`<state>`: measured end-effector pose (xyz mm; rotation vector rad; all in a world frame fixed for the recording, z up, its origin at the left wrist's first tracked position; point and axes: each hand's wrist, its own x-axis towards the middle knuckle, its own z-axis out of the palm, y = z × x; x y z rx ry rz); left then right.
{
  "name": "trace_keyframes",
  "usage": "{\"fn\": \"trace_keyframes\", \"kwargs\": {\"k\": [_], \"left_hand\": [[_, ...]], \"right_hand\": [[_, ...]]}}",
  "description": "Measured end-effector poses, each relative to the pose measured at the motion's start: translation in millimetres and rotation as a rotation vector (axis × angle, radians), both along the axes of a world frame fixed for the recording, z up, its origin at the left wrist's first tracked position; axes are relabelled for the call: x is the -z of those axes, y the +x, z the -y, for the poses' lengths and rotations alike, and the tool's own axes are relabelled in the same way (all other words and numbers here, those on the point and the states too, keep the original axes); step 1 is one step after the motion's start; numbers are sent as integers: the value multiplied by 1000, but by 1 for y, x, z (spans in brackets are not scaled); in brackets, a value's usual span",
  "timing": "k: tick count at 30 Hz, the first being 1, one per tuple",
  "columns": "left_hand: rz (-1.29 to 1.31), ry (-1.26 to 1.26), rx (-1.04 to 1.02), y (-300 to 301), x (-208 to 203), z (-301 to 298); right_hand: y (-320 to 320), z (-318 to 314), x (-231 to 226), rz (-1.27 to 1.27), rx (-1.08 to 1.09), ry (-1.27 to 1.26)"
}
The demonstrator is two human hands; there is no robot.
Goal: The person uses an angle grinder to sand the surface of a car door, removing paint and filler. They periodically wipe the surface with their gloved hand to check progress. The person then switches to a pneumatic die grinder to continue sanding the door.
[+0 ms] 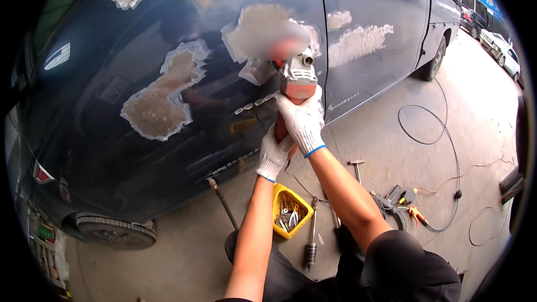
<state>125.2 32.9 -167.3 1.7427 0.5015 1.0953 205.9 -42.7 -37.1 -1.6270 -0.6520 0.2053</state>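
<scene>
Below the grinder (298,78), a yellow bin (276,207) holds loose tools (293,218).

Grinder's far end (287,46) blurred; contact with vehicle panel (221,103) seemingly hidden.

The door (224,95) shows me smooth, glossy paint, broken by rough, matt patches (162,113); whether those are filler or bare metal, I can't tell. The gloves (302,120) are coarse knitted cloth. I read the grinder (299,86) as hard plastic with a dull metal head (295,69), the tub (276,204) as smooth plastic, the floor (380,128) as matt concrete.
</scene>
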Motion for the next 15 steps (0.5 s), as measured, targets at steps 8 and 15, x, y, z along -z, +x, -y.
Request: {"fn": "trace_keyframes", "kwargs": {"k": [8,15], "left_hand": [[-8,89,-71,-7,-17,6],[22,32,-45,-6,-5,5]], "right_hand": [[0,-8,5,52,76,12],[3,3,-9,14,-109,-42]]}}
